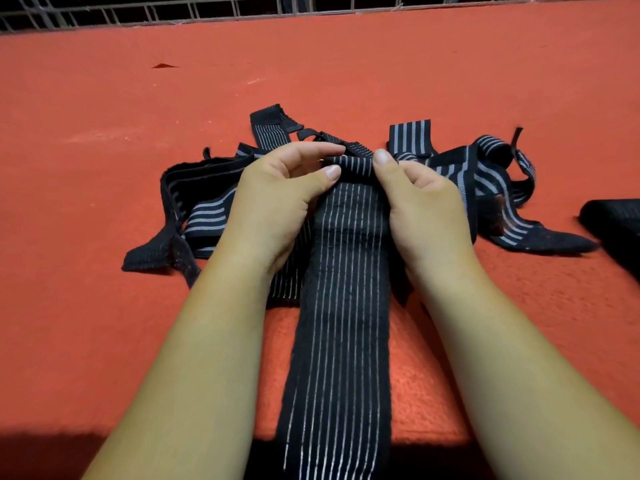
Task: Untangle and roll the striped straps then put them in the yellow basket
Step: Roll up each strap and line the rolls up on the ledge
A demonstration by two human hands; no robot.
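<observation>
A long black strap with thin white stripes (341, 306) lies lengthwise toward me on the red surface and runs off the near edge. Its far end is curled into a small roll (353, 166). My left hand (277, 202) pinches the roll's left side between thumb and fingers. My right hand (419, 202) pinches its right side. Behind and beside my hands lies a tangle of other striped straps (485, 168), spreading left (204, 216) and right. The yellow basket is not in view.
A red carpeted surface (138, 133) stretches far ahead. A metal wire fence (207, 12) runs along its far edge. A dark fabric piece (616, 223) lies at the right edge. A small dark scrap (164, 66) sits far left.
</observation>
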